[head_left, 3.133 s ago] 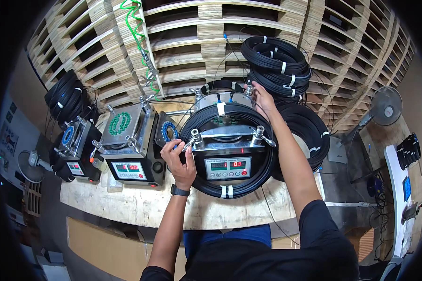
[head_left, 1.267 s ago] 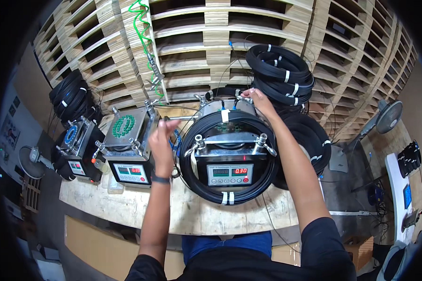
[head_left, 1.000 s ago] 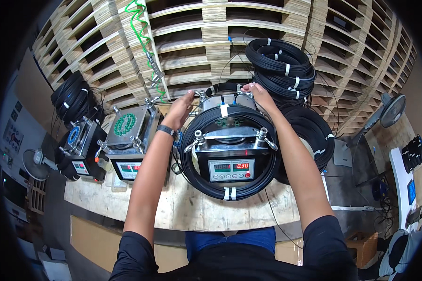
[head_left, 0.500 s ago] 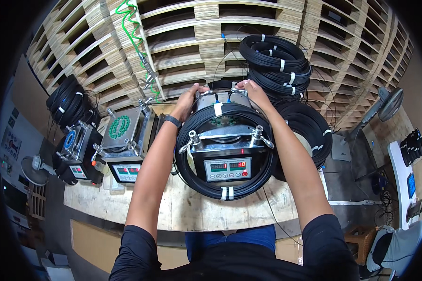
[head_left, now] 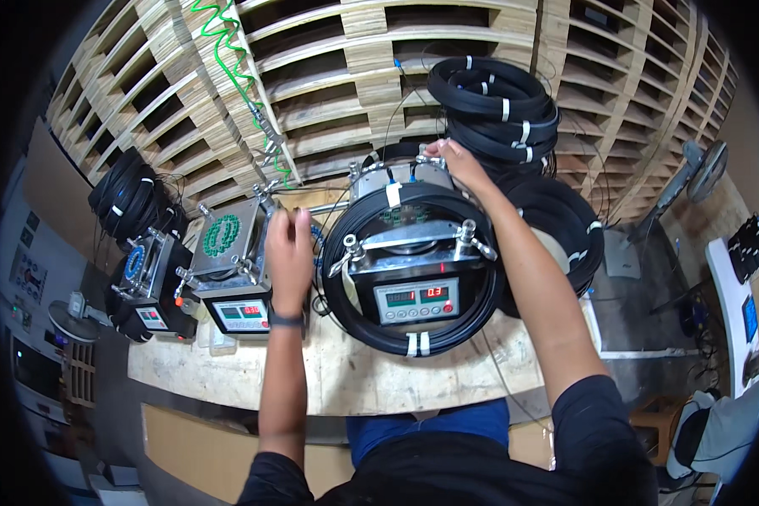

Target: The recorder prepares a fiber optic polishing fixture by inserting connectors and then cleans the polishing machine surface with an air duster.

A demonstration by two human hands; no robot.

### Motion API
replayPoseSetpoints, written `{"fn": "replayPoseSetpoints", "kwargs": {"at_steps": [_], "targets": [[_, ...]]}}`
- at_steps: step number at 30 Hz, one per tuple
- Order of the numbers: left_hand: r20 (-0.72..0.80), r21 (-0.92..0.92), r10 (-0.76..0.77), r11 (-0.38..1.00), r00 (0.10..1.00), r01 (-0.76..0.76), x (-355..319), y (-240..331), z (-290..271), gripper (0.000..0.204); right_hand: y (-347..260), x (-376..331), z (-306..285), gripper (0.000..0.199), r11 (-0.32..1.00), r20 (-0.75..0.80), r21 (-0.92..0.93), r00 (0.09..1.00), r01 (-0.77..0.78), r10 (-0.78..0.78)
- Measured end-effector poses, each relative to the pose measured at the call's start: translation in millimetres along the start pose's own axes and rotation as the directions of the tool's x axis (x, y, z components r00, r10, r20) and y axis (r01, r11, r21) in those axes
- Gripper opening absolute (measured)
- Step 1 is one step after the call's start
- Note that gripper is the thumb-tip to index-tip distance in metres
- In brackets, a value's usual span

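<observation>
Encircling the display of a black box-shaped machine (head_left: 361,287) with a steel top, a white-banded black cable coil (head_left: 383,338) rests at the bench's (head_left: 337,388) middle. Beside it, the bare left hand (head_left: 288,253) hangs empty, fingers loosely bent. Farther back, the right hand (head_left: 462,162) has its fingertips at a silver clamp knob (head_left: 423,162); I cannot tell whether they grasp it. A forearm brushing the coil could shift it, perhaps tugging the blue connectors (head_left: 390,179). Behind, stacked black coils (head_left: 489,110) crowd the right wrist, and pale wooden pallets (head_left: 379,63) block the rear.
</observation>
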State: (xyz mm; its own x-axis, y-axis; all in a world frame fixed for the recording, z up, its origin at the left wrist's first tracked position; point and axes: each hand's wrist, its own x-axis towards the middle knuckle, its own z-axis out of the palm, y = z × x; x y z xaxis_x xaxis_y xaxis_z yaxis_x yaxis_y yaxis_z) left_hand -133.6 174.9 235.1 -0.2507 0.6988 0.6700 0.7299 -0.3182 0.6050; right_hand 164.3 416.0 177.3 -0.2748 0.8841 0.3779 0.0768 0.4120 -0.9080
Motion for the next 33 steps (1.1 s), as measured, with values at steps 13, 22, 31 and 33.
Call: {"fn": "replayPoseSetpoints", "kwargs": {"at_steps": [13, 22, 31, 33], "targets": [[0.336, 0.306, -0.167, 0.95, 0.927, 0.06, -68.6, 46.3, -17.3, 0.044, -21.9, -8.1, -1.9, 0.05, 0.994, 0.038, -0.085, 0.997, -0.064, 0.068], [0.292, 0.048, -0.146, 0.989, 0.945, 0.138, -83.7, 12.1, 5.8, 0.055, -12.1, -3.4, -8.2, 0.05, 0.997, 0.063, -0.073, 0.998, -0.003, 0.007], [0.651, -0.433, -0.416, 0.484, 0.635, 0.76, -80.5, 10.5, -5.3, 0.06, -83.1, -77.5, -21.4, 0.042, 0.952, -0.469, -0.201, 0.876, -0.233, 0.116], [0.646, -0.412, -0.429, 0.501, 0.632, 0.761, -79.9, 15.8, -5.2, 0.06, -124.4, -147.6, -21.3, 0.043, 0.83, -0.59, -0.479, 0.805, -0.284, -0.065]]}}
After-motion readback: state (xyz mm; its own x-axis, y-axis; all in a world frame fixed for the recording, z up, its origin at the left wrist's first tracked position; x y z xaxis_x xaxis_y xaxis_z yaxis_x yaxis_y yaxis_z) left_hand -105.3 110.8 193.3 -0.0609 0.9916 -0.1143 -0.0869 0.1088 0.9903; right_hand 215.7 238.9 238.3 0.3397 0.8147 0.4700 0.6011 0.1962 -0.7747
